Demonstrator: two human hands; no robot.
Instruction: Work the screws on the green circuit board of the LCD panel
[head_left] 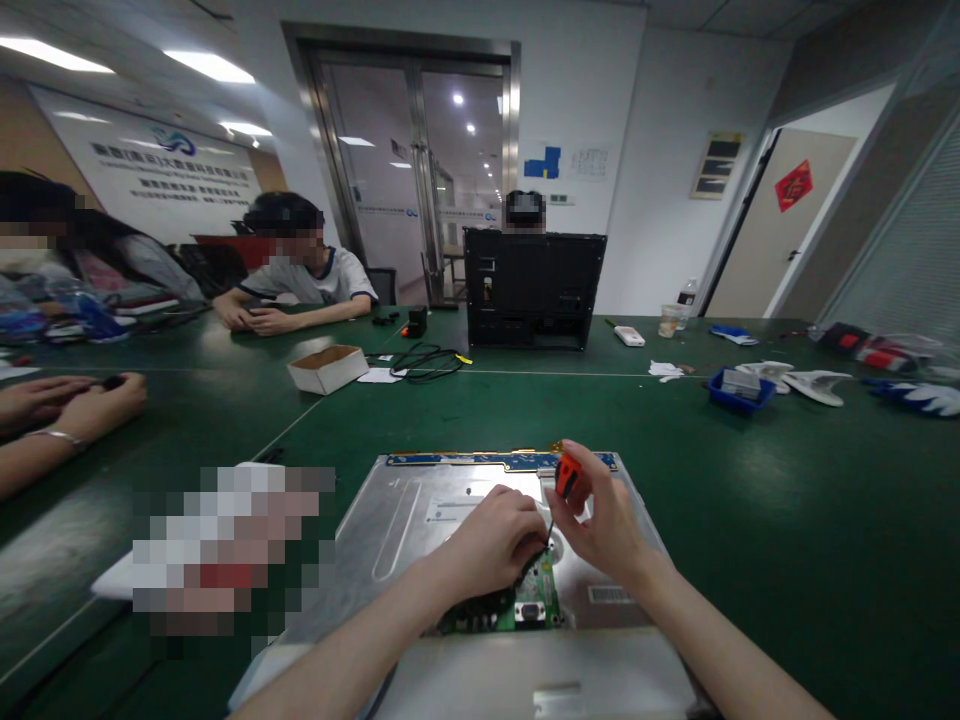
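Note:
In front of me a silver metal display panel (405, 530) lies flat, with a blue circuit strip (450, 460) along its far edge. A green circuit board (541, 595) with connectors sits on its middle, near side. My right hand (611, 530) grips a screwdriver (568, 478) by its orange and black handle, its thin shaft angled down to the board's upper corner. Close beside that shaft is my left hand (495, 540), fingers bunched together over the board. Whatever those fingertips pinch, if anything, is hidden. Dark cables show partly beneath the left hand.
On the green table (750, 520) stand a white box (328, 369), a black cable (427, 362), a black monitor (535, 290) and a blue tray (740, 388). A blurred packet lies left of the panel. Another person's hands (90, 410) rest at far left; more people sit beyond.

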